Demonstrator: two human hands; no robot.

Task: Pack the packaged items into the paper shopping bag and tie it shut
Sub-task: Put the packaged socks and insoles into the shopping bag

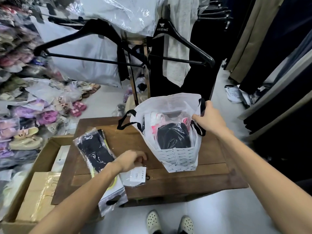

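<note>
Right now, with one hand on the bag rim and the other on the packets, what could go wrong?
1. The paper shopping bag stands near the wooden table's front edge, steadied only by the right hand at its rim; a push could tip it.
2. The packets under the left hand overlap; the long black-and-yellow packet overhangs the table and might slide off.
3. The black packet inside already sits high, possibly crowding closure.

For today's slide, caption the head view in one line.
Right hand holds the bag open; left hand picks up a packet from the table.
</note>
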